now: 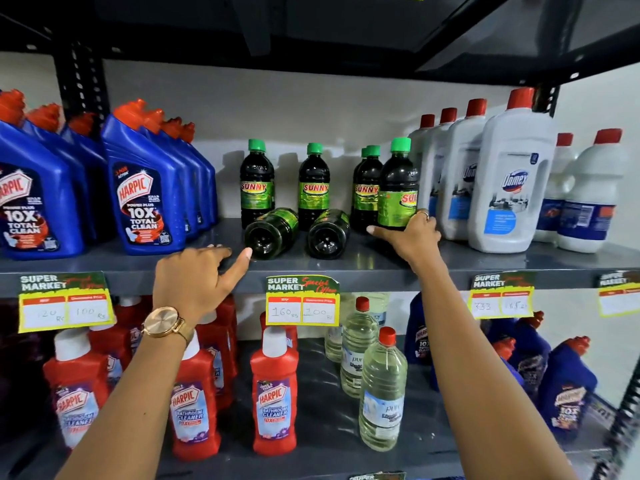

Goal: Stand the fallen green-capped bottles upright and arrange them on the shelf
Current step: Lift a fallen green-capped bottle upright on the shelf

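Supermarket shelf (pixel 346 268) holds green-capped bottles; two fallen bottles (pixel 272 233) lie bases outward. Right hand (pixel 407 237) wraps the front upright bottle (pixel 398 188), apparently steadying it. Left hand (pixel 194 275), fingers apart and empty, reaches toward the nearer fallen one.

Blue plastic Harpic toilet-cleaner bottles with orange-red caps (pixel 145 188) crowd the left of a grey metal shelf (pixel 450 263), while white Domex bottles with red caps (pixel 512 181) line its right end. Yellow-edged supermarket price tags (pixel 302 300) hang from the shelf's front lip. On the tier beneath, red Harpic bathroom-cleaner bottles with white caps (pixel 273 393) stand at left and centre, clear plastic bottles of pale liquid with red caps (pixel 381 393) beside them, and more blue bottles (pixel 568 386) at far right.
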Demonstrator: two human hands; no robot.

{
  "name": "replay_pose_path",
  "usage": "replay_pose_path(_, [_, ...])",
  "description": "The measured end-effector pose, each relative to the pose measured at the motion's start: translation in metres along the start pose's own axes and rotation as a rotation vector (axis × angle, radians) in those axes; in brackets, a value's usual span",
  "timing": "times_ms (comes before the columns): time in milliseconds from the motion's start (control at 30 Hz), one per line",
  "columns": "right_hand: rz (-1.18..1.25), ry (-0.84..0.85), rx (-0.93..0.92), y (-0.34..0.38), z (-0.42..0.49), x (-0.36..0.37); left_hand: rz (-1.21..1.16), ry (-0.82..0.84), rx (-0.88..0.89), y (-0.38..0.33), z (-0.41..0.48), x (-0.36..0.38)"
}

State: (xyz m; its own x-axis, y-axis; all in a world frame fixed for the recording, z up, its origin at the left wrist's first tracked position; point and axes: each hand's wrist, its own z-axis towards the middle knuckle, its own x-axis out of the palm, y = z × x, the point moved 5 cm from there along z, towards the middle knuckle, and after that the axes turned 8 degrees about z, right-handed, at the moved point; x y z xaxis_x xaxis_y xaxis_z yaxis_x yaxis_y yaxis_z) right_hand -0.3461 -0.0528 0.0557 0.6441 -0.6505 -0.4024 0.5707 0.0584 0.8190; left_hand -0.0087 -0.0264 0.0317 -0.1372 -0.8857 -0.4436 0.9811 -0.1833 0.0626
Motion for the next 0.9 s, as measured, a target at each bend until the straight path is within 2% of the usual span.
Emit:
replay_pose_path(67, [0.009, 0.050, 0.010, 0.000, 0.000, 0.004, -0.001, 0.002, -0.005, 0.000, 0.000, 0.000])
replay_pose_path(167, [0.257, 0.080, 0.000, -0.005, 0.005, 0.002, 0.003, -0.005, -0.004, 0.000, 0.000, -0.002])
replay_pose_path(233, [0.315, 0.080, 0.001, -0.009, 0.006, 0.000, 0.007, -0.005, -0.003, 0.000, -0.001, -0.002])
replay_pose_path(467, [0.110, 0.039, -0.060, -0.001, 0.000, 0.004, -0.001, -0.010, -0.021, 0.001, 0.000, -0.002])
replay_pose_path(600, [0.355, 0.094, -0.015, -0.006, 0.002, -0.003, -0.007, -0.003, -0.023, 0.001, 0.000, -0.001])
replay_pose_path(667, [0.386, 0.087, -0.020, -0.009, 0.002, -0.007, -0.014, -0.005, -0.022, 0.001, 0.000, -0.002])
replay_pose_path(900, [0.167, -0.006, -0.077, -0.005, 0.001, -0.003, -0.015, -0.002, -0.026, 0.001, 0.000, -0.003])
